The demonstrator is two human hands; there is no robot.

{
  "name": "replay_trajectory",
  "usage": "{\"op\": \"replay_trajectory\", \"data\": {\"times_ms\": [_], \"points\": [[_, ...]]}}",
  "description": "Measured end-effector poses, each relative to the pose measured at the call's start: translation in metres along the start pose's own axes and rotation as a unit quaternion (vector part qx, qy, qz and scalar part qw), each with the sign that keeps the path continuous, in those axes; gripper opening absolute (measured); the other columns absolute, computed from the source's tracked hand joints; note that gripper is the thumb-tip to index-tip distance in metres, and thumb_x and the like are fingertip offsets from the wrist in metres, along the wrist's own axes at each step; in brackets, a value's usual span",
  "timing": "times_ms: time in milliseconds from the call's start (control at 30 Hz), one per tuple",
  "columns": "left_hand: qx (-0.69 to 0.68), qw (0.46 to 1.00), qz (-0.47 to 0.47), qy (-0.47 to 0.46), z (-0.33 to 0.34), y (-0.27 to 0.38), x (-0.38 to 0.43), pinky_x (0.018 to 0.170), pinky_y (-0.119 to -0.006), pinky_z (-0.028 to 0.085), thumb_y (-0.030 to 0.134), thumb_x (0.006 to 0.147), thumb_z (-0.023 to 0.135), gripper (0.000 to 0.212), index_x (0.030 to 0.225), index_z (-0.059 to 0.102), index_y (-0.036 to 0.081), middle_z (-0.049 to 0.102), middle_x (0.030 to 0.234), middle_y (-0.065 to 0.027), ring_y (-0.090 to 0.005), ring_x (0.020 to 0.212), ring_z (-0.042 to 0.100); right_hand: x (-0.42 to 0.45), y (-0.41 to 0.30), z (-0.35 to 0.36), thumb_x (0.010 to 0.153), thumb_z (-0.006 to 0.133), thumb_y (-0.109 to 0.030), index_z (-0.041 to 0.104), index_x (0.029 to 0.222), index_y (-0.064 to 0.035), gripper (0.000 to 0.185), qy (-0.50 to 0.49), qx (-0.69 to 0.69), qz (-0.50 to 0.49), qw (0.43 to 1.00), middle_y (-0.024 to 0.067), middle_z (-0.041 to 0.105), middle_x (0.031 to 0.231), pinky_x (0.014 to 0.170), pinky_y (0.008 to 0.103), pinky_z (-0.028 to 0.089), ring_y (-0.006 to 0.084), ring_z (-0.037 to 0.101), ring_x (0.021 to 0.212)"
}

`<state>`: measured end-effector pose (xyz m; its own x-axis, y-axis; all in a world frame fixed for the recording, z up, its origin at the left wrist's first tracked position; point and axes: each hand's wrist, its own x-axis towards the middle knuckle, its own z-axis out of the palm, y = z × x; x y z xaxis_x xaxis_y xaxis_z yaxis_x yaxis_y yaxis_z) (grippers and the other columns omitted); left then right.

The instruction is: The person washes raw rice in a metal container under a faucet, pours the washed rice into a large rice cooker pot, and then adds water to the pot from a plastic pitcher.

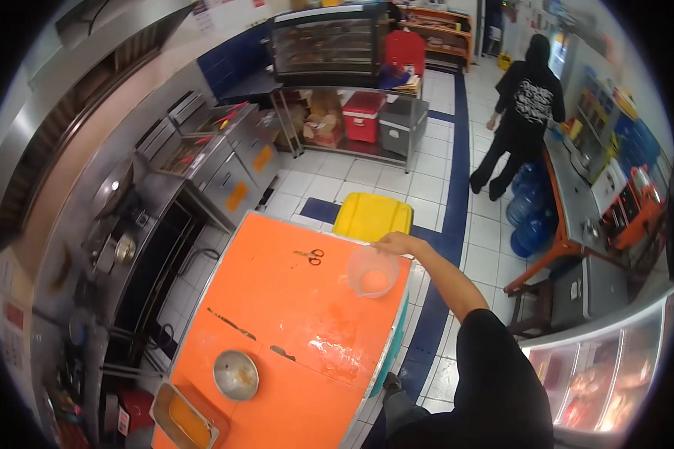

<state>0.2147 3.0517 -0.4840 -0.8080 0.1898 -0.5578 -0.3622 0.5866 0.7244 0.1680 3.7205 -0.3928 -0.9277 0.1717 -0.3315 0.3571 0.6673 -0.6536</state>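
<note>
At the far right corner of an orange-topped table [292, 303], my right hand [397, 244] grips the rim or handle of a translucent plastic jug [373, 272]. The tabletop's orange shows through the jug, so I cannot tell what it holds. A pair of scissors [310, 257] lies to the left of it. Nearer to me are a round metal bowl [236, 375] with brownish residue inside and a rectangular metal pan [190, 421] with something yellow-orange in it. My left hand is out of view.
A yellow lidded bin [374, 216] stands beyond the table. Stoves and fryers [202, 151] line the left side. A person in black [525, 118] stands at the right-hand counter [573, 191], near blue water bottles [531, 213]. A lit display fridge [601, 370] is close on my right.
</note>
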Motion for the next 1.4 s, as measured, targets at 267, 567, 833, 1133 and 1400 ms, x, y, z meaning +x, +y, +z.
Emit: {"op": "replay_trajectory", "data": {"times_ms": [267,567,833,1133,1400], "points": [[-0.062,0.988,-0.098,0.099,-0.021,-0.132,-0.113,0.076,-0.038,0.052,0.033,0.096,0.055,0.031,0.103,0.065,0.005,0.067,0.089,-0.0107,-0.0234,0.078,0.064,-0.082,-0.001,0.078,0.087,0.056,-0.016,0.064,0.129,-0.0060,0.045,0.132,0.258,0.046,0.956,0.0042,0.063,0.071,0.051,0.0275,0.046,0.0107,0.057,0.056],[-0.174,0.907,-0.292,0.249,0.080,-0.415,-0.543,0.082,-0.038,0.054,0.035,0.097,0.053,0.034,0.106,0.066,0.005,0.069,0.093,-0.0113,-0.0243,0.082,0.067,-0.181,-0.028,0.195,0.087,0.054,-0.006,0.070,0.117,0.0023,0.035,0.338,0.321,-0.024,0.884,0.0117,0.073,0.103,0.070,0.0271,0.055,0.0151,0.067,0.081],[-0.241,0.833,-0.157,0.472,0.137,-0.529,-0.713,0.069,-0.032,0.053,0.023,0.093,0.060,0.023,0.101,0.067,0.002,0.071,0.084,-0.0072,-0.0158,0.075,0.065,-0.301,-0.146,0.332,0.093,0.063,-0.029,0.065,0.120,0.0009,0.040,0.114,0.387,-0.086,0.911,0.0072,0.061,0.103,0.080,0.0331,0.051,0.0200,0.060,0.096],[-0.109,0.846,-0.069,0.517,-0.114,-0.539,-0.759,0.075,-0.036,0.054,0.022,0.085,0.073,0.019,0.094,0.067,0.007,0.069,0.090,-0.0120,-0.0254,0.082,0.067,-0.493,-0.441,0.538,0.080,0.054,-0.011,0.064,0.097,0.0014,0.023,-0.100,0.459,-0.123,0.874,0.0083,0.064,0.104,0.069,0.0261,0.051,0.0124,0.061,0.084],[-0.050,0.717,-0.212,0.662,-0.217,-0.850,-0.861,0.087,-0.043,0.052,0.026,0.088,0.068,0.027,0.106,0.070,0.007,0.068,0.109,-0.0154,-0.0355,0.100,0.064,-0.619,-0.716,0.758,0.069,0.050,-0.006,0.062,0.115,0.0103,0.050,-0.247,0.418,-0.226,0.844,0.0067,0.064,0.086,0.058,0.0184,0.044,0.0088,0.055,0.062]]}}
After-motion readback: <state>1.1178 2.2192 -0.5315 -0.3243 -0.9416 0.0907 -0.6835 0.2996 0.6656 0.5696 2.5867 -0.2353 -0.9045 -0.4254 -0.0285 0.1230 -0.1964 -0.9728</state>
